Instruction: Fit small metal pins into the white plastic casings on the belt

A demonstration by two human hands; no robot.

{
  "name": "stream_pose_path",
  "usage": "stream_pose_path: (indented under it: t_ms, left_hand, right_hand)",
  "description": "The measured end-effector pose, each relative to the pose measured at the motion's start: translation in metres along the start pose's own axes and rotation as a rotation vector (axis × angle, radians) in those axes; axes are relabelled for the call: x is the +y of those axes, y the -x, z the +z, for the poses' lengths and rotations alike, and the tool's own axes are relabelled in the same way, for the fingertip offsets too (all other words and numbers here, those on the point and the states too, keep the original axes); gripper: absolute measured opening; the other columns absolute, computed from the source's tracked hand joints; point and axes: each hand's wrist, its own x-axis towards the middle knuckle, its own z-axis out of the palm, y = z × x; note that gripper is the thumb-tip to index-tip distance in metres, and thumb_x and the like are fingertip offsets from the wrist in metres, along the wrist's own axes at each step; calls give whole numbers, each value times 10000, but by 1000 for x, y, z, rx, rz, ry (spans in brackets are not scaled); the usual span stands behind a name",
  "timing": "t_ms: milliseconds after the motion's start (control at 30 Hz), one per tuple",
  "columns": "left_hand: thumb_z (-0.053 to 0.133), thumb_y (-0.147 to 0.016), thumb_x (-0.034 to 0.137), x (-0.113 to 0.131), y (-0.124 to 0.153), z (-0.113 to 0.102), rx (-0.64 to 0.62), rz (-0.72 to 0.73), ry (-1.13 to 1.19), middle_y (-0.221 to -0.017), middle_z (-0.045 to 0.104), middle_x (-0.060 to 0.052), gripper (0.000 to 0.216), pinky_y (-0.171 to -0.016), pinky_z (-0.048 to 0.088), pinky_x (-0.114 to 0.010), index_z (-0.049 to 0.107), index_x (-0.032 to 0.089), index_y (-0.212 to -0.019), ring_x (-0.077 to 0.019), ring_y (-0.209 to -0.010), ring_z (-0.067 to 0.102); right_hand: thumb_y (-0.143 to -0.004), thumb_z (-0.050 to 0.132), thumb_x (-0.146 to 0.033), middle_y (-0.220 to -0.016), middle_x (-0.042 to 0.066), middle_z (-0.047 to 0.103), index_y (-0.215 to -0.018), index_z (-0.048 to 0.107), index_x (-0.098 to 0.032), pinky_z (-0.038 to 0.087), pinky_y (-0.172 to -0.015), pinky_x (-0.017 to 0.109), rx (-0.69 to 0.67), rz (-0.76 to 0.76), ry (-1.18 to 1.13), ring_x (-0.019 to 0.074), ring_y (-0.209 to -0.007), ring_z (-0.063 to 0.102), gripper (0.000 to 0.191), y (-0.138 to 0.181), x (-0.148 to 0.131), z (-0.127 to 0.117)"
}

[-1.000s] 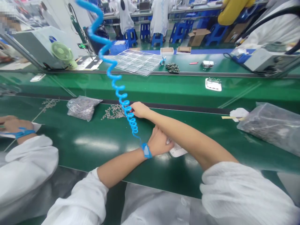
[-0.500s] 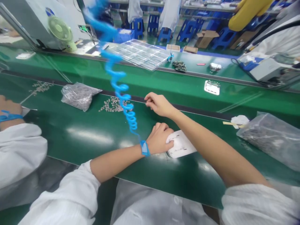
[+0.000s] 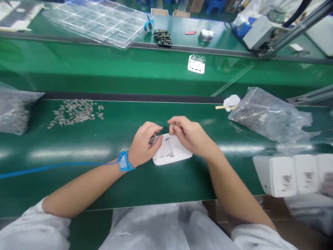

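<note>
You work over a smooth, matt white plastic housing point(image 3: 170, 154) on a glossy green bench mat point(image 3: 78, 184). At two o'clock, a crinkled clear plastic bag point(image 3: 267, 118) shines; at eleven, a rigid clear plastic tray point(image 3: 93, 24) glints. At nine, a matt blue fabric wrist strap point(image 3: 124, 161); at eight, a soft white cloth sleeve point(image 3: 33, 231).

Loose metal parts point(image 3: 75, 113) lie beside a plastic bag point(image 3: 13, 111) on the green belt point(image 3: 78, 173).
</note>
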Motion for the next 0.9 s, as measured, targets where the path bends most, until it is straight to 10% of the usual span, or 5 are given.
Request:
stream_pose_path:
  t_ms: [367, 700, 900]
  left_hand:
    - [575, -910, 212, -3, 2, 0, -134, -83, -95, -976, 632, -44, 93, -790, 494, -346, 638, 185, -973, -166, -882, 603]
    - [596, -948, 243, 1, 4, -5, -9, 25, 61, -990, 673, -45, 194, -736, 553, -306, 636, 222, -1137, -151, -881, 645]
    - [610, -939, 206, 4, 10, -5, -1, 162, 18, -963, 686, -35, 129, -748, 547, -307, 595, 228, -1066, -147, -874, 648]
  right_hand:
    - [-974, 530, -165, -1120, 61, 708, -1011, 727, -274, 587, -806, 374, 238, -132, 3, 196, -1013, 694, 228, 12, 7, 4]
    - [-967, 606, -195, -891, -34, 768, -1317, 438, -294, 578, -711, 270, 109, -43, -62, 142, -797, 731, 401, 25, -5, 5]
    - [-994, 535, -153, -1025, -10, 775, -1178, 585, -271, 585, -767, 253, 46, -85, 19, 133, -907, 741, 224, 25, -14, 10]
